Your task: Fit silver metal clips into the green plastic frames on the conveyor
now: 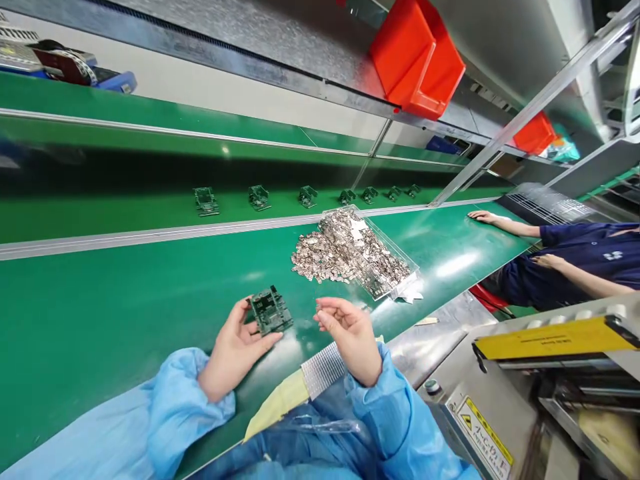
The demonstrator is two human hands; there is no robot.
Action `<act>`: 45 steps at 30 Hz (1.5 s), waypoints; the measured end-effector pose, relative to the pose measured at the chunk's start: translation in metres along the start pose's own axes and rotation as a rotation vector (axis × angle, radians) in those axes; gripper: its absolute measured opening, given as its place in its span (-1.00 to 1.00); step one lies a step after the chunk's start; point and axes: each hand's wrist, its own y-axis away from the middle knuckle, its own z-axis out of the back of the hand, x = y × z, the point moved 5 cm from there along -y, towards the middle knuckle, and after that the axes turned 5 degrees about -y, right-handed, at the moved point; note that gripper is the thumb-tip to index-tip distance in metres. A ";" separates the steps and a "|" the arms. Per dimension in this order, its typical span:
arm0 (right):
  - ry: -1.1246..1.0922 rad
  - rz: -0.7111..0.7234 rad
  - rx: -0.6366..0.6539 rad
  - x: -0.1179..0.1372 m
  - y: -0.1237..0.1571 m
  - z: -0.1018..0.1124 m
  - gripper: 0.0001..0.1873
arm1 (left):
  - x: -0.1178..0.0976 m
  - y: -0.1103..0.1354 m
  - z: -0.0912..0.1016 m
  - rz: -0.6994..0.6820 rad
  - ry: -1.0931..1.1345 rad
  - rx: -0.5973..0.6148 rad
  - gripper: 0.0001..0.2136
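Left-hand fingers [239, 321] curled around green circuit board [270, 310], gripping its edge; right-hand fingers [326, 313] pinched together, apparently empty, near clear tray of metal parts [387, 235].

Count for your station: one circuit board [271, 311] held in the fingers [267, 341] of your left hand [233, 353]; no part visible in your right hand [350, 337]. Beyond your fingers: seven green circuit boards [259, 197] in one row on the far tabletop [125, 217]; one clear tray [390, 240] of metal parts [345, 250], too many to count. Farther off: two red bins [417, 60]; two co-worker's hands [483, 215].
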 end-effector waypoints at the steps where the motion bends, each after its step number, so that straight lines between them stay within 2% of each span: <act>1: -0.001 0.002 -0.021 -0.003 0.007 0.001 -0.71 | 0.001 0.007 -0.008 0.002 0.027 0.014 -0.43; 5: -0.069 -0.035 -0.080 -0.019 0.034 0.001 -0.70 | 0.007 0.021 -0.027 0.014 0.067 0.076 -0.46; 11: -0.071 -0.075 -0.078 -0.036 0.067 -0.002 -0.70 | 0.011 0.025 -0.031 -0.110 0.048 0.154 -0.49; 13: -0.002 -0.045 -0.090 -0.037 0.073 -0.002 -0.75 | 0.012 0.028 -0.030 -0.129 0.045 0.181 -0.50; 15: 0.125 0.051 -0.130 -0.033 0.076 0.000 -0.79 | 0.012 0.031 -0.028 -0.143 0.043 0.198 -0.51; 18: 0.259 0.147 -0.156 -0.031 0.079 0.000 -0.84 | 0.011 0.036 -0.026 -0.153 0.026 0.222 -0.53; 23: 0.171 0.117 -0.208 -0.040 0.080 -0.004 -0.86 | 0.012 0.041 -0.024 -0.149 0.018 0.248 -0.54; 27: 0.219 0.137 -0.161 -0.038 0.080 -0.012 -0.89 | 0.012 0.041 -0.026 -0.146 0.006 0.260 -0.53; 33: 0.330 0.304 -0.237 -0.028 0.077 -0.020 -0.91 | 0.009 0.041 -0.027 -0.138 -0.027 0.234 -0.57; 41: 0.242 0.245 -0.278 -0.040 0.072 -0.029 -0.96 | 0.014 0.044 -0.026 -0.106 -0.075 0.242 -0.59; 45: 0.237 0.239 -0.311 -0.041 0.074 -0.031 -0.93 | 0.012 0.043 -0.028 -0.141 -0.067 0.257 -0.61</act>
